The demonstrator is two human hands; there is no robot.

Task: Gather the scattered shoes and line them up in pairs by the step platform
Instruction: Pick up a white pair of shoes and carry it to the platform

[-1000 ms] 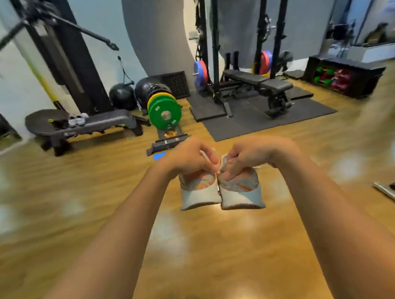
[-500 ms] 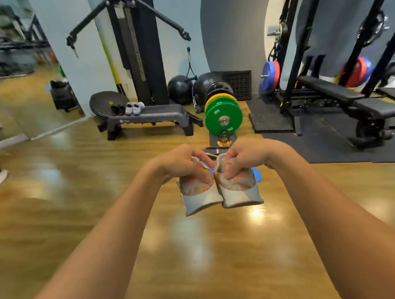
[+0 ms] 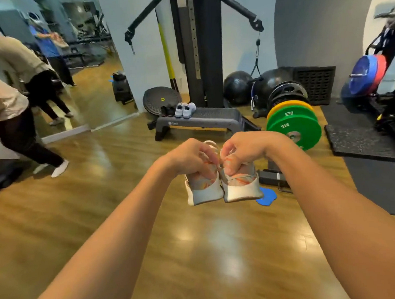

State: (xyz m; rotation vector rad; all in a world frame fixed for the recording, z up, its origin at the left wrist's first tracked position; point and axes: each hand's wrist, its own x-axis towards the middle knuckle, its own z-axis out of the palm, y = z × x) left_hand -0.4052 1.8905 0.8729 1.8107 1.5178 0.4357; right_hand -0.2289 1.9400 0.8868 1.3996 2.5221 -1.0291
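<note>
So the view had swung further left compared to half a second before, and the step platform [image 3: 204, 120] was now bigger and sitting almost straight ahead above the hands, instead of off to the upper left. The left hand [image 3: 190, 156] still had its fingers curled into the collar of the left shoe [image 3: 204, 188], and the right hand [image 3: 244, 151] was pinching the right shoe [image 3: 242, 186] the same way. Both shoes hung heels toward the camera, side by side and touching, up off the wood floor [image 3: 151, 243]. A white pair [image 3: 185, 110] and a dark pair [image 3: 167, 110] already sat on the platform's left end. The green plate [image 3: 294, 130] had slid over to the right of the hands, and a person [image 3: 11, 118] had shown up at the left by the mirror [image 3: 85, 75].
</note>
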